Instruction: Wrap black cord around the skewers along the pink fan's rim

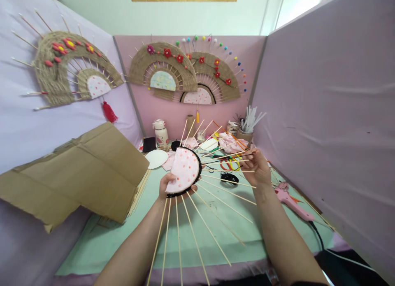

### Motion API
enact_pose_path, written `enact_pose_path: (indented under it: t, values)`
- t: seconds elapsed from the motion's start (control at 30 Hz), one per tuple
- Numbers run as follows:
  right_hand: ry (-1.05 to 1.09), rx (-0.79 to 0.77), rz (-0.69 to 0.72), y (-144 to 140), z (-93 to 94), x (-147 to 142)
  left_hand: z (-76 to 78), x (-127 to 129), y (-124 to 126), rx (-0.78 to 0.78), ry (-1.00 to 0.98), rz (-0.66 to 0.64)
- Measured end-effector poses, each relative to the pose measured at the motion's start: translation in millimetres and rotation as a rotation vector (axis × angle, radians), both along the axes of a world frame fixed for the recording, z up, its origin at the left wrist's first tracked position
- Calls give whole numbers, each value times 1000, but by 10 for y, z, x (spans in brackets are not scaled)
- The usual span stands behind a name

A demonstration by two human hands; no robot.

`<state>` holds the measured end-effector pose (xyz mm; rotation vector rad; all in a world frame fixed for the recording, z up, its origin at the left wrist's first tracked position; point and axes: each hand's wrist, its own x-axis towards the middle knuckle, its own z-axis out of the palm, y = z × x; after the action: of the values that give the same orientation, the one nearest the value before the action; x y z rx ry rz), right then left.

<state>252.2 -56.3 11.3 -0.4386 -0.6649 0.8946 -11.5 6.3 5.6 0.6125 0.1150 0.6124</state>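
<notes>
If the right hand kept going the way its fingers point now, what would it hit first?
The right hand points left, fingertips among the fan frame's wooden sticks. Straight on, it would probably reach the pink dotted half-disc held by the left hand; depth unclear.

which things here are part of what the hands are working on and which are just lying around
In hand:
left hand gripping the pink fan piece
right hand pinching its wooden sticks

Lying about:
glue gun
cardboard
white disc
bottle
black cord
finished fans on the wall
</notes>
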Motion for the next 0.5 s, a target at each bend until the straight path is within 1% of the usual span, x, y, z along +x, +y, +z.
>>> enact_pose_path:
  t: [0.1,0.17,0.23,0.37,0.43,0.5]
  values:
    - [-1,43,-20,-22,9,-4,-4,5,-8,4,8,-6]
    - [48,72,-5,-19,1,11,-18,6,-11,10,13,-14]
    - [118,65,16,2,-15,37,-39,4,-10,24,25,-21]
    - [251,-98,42,88,-63,70,-100,-17,4,44,53,-53]
    - [292,-167,12,141,-97,59,-134,-26,12,46,66,-95]
    - [289,-197,-24,190,-141,33,-163,-21,10,47,68,-149]
